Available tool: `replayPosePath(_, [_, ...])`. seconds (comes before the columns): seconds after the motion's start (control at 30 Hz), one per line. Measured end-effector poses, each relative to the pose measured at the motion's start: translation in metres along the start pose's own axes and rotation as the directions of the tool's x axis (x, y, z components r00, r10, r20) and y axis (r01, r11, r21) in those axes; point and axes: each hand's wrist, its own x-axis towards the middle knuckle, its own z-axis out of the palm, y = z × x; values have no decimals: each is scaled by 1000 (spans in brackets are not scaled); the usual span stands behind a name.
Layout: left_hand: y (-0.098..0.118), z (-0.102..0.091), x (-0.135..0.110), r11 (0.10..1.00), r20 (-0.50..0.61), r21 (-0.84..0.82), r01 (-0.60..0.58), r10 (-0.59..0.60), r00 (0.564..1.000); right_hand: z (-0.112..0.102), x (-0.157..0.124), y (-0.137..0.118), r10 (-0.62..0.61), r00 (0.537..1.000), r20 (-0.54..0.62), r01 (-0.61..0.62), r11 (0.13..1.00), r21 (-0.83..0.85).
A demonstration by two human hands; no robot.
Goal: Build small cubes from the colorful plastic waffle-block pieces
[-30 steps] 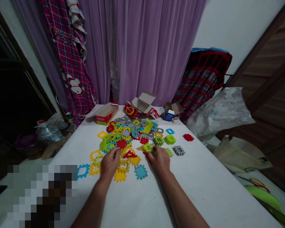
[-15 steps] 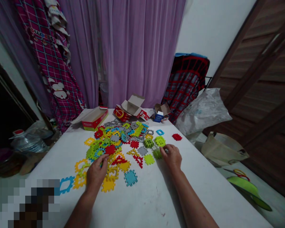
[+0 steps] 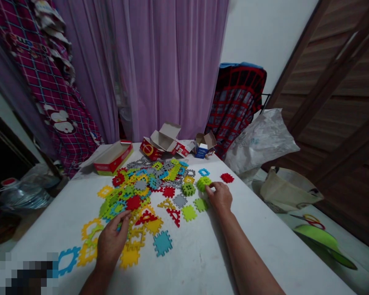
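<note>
Here, head view: one white worktop (image 3: pixel 184 262) strewn with toothed plastic tiles in front of a purple curtain (image 3: pixel 160 61).
Right hand (image 3: pixel 220 196): reaches to the far right edge of the tiles; fingers (image 3: pixel 209 188) bent, tips against the light-green cube (image 3: pixel 203 182). Whether they grip it cannot be told.
Left hand (image 3: pixel 110 241): palm down at the near left of the pile of tiles (image 3: pixel 141 184), fingers loosely apart, tips resting on the tiles, clamped on nothing.
Cubes: two built ones, the light-green cube and a darker green cube (image 3: pixel 188 189) just beside it, on its left.
Loose tiles: too many in the pile to count. Lying singly are one red tile (image 3: pixel 226 178) just beyond the right hand, one blue tile (image 3: pixel 162 243) between the forearms and one yellow tile (image 3: pixel 129 257) next to the left wrist.
Boxes: three at the far edge, a red tray box (image 3: pixel 113 157), an open red box (image 3: pixel 160 143) and a small blue box (image 3: pixel 204 147).
Writing: the red boxes carry print, too small to read.
Beside the worktop: one white plastic bag (image 3: pixel 261 141) on the right.
</note>
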Motion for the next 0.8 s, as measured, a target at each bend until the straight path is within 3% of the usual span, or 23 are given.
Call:
replayPosePath(0.27, [1,-2,0,999,24,6,40,-40,999,8,-2,1,-25,1000,6,25,1000,0])
replayPosePath(0.8, [4,-3,0,1000,1,3,-2,2,1000,8,-4,1,-28,1000,1,28,1000,-1])
